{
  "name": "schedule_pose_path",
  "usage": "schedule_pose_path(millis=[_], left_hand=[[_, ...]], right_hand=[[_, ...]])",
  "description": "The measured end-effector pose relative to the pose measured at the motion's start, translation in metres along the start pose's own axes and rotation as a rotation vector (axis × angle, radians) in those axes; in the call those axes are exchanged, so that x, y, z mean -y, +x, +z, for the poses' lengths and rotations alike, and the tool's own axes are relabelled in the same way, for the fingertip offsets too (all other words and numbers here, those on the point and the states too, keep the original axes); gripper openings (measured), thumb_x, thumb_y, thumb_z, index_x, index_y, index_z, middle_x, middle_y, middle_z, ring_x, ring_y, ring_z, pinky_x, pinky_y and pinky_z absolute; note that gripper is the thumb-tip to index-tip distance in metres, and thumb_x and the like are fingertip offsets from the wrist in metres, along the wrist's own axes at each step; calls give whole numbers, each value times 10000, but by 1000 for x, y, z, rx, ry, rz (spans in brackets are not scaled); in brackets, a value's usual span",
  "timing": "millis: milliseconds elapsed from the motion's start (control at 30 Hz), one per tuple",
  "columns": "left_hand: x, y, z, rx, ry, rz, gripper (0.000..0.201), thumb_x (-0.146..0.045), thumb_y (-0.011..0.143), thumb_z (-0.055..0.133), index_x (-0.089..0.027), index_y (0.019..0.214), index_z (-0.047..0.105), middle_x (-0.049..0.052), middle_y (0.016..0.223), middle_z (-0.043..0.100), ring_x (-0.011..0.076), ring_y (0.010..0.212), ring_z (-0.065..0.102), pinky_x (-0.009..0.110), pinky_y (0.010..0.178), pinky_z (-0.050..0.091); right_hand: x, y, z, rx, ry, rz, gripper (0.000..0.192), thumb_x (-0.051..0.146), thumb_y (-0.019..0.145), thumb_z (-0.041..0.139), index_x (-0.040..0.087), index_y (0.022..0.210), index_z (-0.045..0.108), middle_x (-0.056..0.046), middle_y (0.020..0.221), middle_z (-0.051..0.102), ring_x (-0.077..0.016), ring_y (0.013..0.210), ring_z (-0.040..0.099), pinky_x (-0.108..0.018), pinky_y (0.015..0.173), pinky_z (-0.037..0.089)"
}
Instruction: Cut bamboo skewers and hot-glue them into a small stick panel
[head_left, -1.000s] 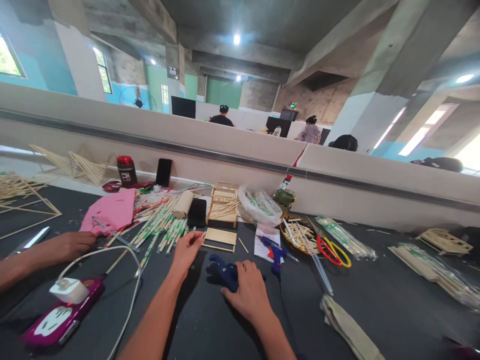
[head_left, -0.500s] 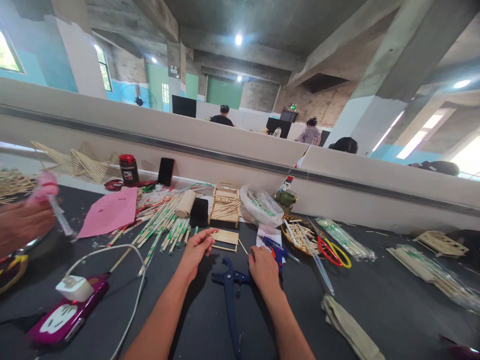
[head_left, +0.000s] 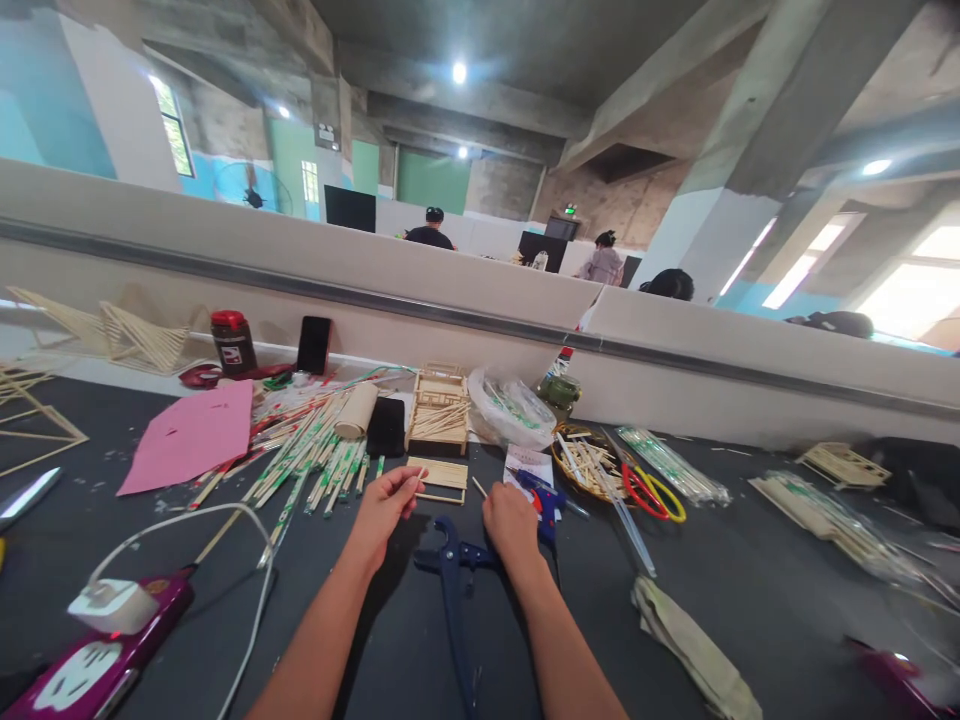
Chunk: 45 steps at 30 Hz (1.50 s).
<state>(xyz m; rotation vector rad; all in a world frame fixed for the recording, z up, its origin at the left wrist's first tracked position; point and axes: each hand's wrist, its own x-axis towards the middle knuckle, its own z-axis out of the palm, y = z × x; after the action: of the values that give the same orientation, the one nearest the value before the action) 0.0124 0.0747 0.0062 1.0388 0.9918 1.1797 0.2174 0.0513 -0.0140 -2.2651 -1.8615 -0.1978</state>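
Right hand (head_left: 511,518) has let go of the blue cutter (head_left: 455,580), now pinching a thin stick (head_left: 480,488); left hand (head_left: 384,503) pinches another at ten o'clock.

On the dark table (head_left: 750,600), the left hand (head_left: 384,505) pinches a thin stick between thumb and fingertips, just in front of a small flat panel of sticks (head_left: 439,473). The right hand (head_left: 512,520) rests beside it, fingers curled over the top of a blue cutter (head_left: 453,580) that lies flat between both forearms. A blue glue gun (head_left: 546,497) lies just right of that hand. Loose chopsticks (head_left: 315,450) spread to the left, near a pink sheet (head_left: 191,435). Red and yellow scissors (head_left: 651,492) lie by a basket (head_left: 586,462).
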Motion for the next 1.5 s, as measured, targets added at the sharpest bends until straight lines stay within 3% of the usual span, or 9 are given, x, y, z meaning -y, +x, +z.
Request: schedule_pose_path(millis=[133, 333, 533, 667, 867, 1000, 1233, 1400, 1500], left_hand=[[0, 1, 0, -20, 80, 21, 503, -480, 627, 728, -127, 983, 691, 18, 715, 628, 74, 520, 458, 191, 461, 311], [2, 2, 1, -35, 171, 80, 522, -489, 606, 724, -128, 984, 713, 80, 831, 699, 121, 599, 529, 205, 486, 354], [13, 10, -4, -22, 283, 144, 395, -406, 631, 686, -138, 918, 725, 80, 843, 719, 168, 670, 588, 252, 566, 434], [16, 13, -5, 1, 386, 205, 251, -317, 645, 653, -166, 827, 736, 72, 843, 733, 200, 761, 633, 303, 716, 468], [12, 12, -5, 44, 518, 269, 183, -283, 664, 642, -196, 787, 745, 66, 857, 735, 215, 797, 644, 317, 749, 473], [14, 12, -6, 80, 579, 320, 160, -260, 700, 623, -207, 789, 745, 57, 859, 725, 209, 812, 641, 312, 759, 472], [11, 4, 0, 121, 752, 388, 147, -256, 772, 597, -232, 827, 732, 43, 889, 701, 208, 901, 609, 314, 827, 451], [16, 12, -17, -217, 892, 394, 226, -226, 823, 526, -214, 976, 691, 65, 1005, 666, 223, 977, 582, 356, 889, 442], [26, 20, -29, -298, 911, 311, 286, -152, 821, 488, -186, 1049, 659, 87, 1043, 644, 206, 927, 601, 337, 871, 458]], right_hand=[[-34, 8, -26, -89, 29, 140, 237, 225, 905, 426, 163, 878, 653, -84, 898, 685, -176, 843, 643, -240, 680, 399], [-104, 37, -57, -104, 64, 447, 278, 274, 891, 426, 181, 912, 687, -107, 902, 700, -216, 854, 655, -277, 693, 420], [-139, 48, -63, -59, 114, 508, 312, 316, 891, 434, 171, 945, 705, -144, 988, 692, -256, 935, 640, -311, 721, 423], [-118, 38, -64, -146, 260, 414, 293, 310, 878, 456, 182, 989, 695, -109, 962, 698, -234, 934, 627, -306, 769, 421], [-9, 13, -49, -16, 790, -125, 214, 230, 818, 528, 203, 925, 712, -31, 908, 711, -168, 852, 628, -260, 795, 441], [39, -2, -35, -1, 945, -263, 180, 176, 795, 564, 202, 889, 716, -28, 884, 685, -149, 831, 620, -235, 762, 447], [29, -10, -30, -72, 841, -206, 190, 164, 834, 509, 210, 837, 693, -21, 841, 657, -149, 818, 611, -234, 747, 442], [12, -6, -18, -134, 816, -28, 205, 208, 827, 485, 207, 844, 690, -33, 867, 678, -174, 844, 614, -270, 785, 447], [7, -2, -8, -104, 844, 54, 206, 229, 813, 491, 209, 839, 695, -29, 867, 697, -183, 845, 625, -278, 782, 451]])
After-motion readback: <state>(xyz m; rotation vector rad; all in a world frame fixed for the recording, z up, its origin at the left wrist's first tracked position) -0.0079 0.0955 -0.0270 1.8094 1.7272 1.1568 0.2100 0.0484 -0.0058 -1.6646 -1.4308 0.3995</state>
